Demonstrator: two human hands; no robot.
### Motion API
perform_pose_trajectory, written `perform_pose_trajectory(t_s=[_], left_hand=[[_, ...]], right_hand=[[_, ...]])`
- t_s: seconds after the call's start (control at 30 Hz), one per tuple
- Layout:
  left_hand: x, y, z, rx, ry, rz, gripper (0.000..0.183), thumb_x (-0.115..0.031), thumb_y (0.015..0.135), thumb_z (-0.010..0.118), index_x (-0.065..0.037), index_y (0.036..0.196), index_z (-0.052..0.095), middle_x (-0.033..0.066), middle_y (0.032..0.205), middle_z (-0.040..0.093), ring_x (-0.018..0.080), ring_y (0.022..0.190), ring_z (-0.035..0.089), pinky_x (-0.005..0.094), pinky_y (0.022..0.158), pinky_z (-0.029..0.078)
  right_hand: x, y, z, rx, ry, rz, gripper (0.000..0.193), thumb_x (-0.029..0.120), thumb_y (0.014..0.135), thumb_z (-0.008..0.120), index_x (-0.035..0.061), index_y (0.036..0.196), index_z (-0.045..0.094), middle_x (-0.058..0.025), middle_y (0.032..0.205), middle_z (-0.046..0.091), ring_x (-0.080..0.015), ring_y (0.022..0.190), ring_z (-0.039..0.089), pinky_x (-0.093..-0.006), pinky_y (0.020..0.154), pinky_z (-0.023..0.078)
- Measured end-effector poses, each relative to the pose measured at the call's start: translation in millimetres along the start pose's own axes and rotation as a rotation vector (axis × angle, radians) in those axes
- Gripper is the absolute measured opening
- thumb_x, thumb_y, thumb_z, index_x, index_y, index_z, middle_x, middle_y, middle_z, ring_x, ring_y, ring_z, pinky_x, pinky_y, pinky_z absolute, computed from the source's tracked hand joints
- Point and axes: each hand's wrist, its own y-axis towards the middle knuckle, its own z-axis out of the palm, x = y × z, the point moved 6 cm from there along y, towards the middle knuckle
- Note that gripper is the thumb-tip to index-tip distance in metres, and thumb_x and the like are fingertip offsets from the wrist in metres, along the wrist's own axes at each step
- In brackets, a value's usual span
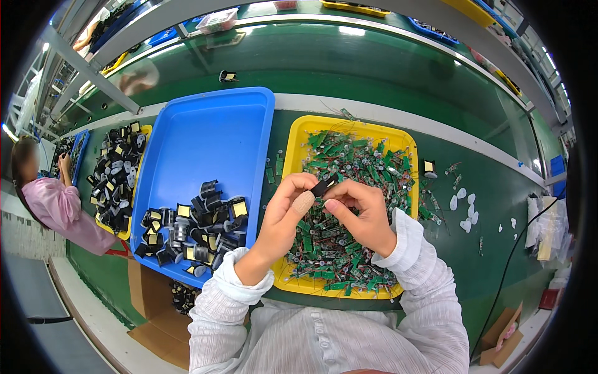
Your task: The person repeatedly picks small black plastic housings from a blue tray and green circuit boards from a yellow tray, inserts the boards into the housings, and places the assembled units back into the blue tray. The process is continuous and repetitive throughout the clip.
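Observation:
Over the yellow tray (408, 193), my left hand (280, 215) pinches a small black plastic part (324, 185) between thumb and fingers. A beige cover wraps the left thumb. My right hand (364, 218) meets the part from the other side, its thumb and forefinger closed just below it; whatever lies between those fingertips is hidden. Beneath both hands the tray holds a heap of green circuit boards (355, 249) with thin wires. Left of my hands is a blue tray (205, 137), with black housings (199, 227) bearing pale yellow squares piled in its near half.
A person in pink (65, 202) works at the far left, beside another yellow tray (144, 140) of black housings. White oval pieces (466, 212), loose boards and one housing (430, 168) lie right of my tray. A cardboard box (159, 327) stands below the table edge; a metal frame crosses overhead.

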Motion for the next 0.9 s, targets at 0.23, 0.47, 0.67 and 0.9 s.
perform_pose_trajectory(t_s=[0.23,0.47,0.67,0.9], left_hand=[[-5,2,-4,-0.039,0.147,0.095,0.018,-0.01,0.087,0.049,-0.001,0.102,0.047,0.0073,0.104,0.046,0.0137,0.093,0.047,0.0265,0.083,0.037],[-11,2,-8,-0.053,0.218,0.062,0.035,-0.005,0.079,0.062,-0.002,0.11,0.046,0.0068,0.098,0.05,0.0124,0.086,0.051,0.024,0.077,0.041],[-17,6,-16,-0.006,0.138,0.045,0.035,-0.013,0.086,0.055,-0.001,0.117,0.044,0.0068,0.109,0.053,0.0127,0.096,0.052,0.0257,0.082,0.04],[-6,1,-4,0.013,0.003,-0.142,0.041,-0.021,0.084,0.059,-0.003,0.117,0.043,0.0036,0.1,0.057,0.0088,0.089,0.053,0.0223,0.077,0.041]], right_hand=[[1,1,2,0.023,0.023,0.056,0.014,0.004,0.078,0.064,-0.0021,0.089,0.059,-0.0066,0.078,0.062,-0.0082,0.064,0.059,-0.0203,0.055,0.048],[-14,1,2,0.048,0.354,0.192,0.018,0.002,0.079,0.062,-0.0037,0.096,0.057,-0.0074,0.082,0.06,-0.0119,0.069,0.061,-0.0232,0.061,0.052],[-7,0,-4,0.06,0.339,0.111,0.017,0.002,0.081,0.061,-0.0037,0.095,0.055,-0.0067,0.08,0.059,-0.0131,0.068,0.061,-0.0234,0.06,0.052],[-11,2,-4,0.006,0.519,0.219,0.013,0.005,0.082,0.06,-0.0013,0.091,0.054,-0.005,0.077,0.057,-0.0119,0.062,0.06,-0.0233,0.056,0.052]])
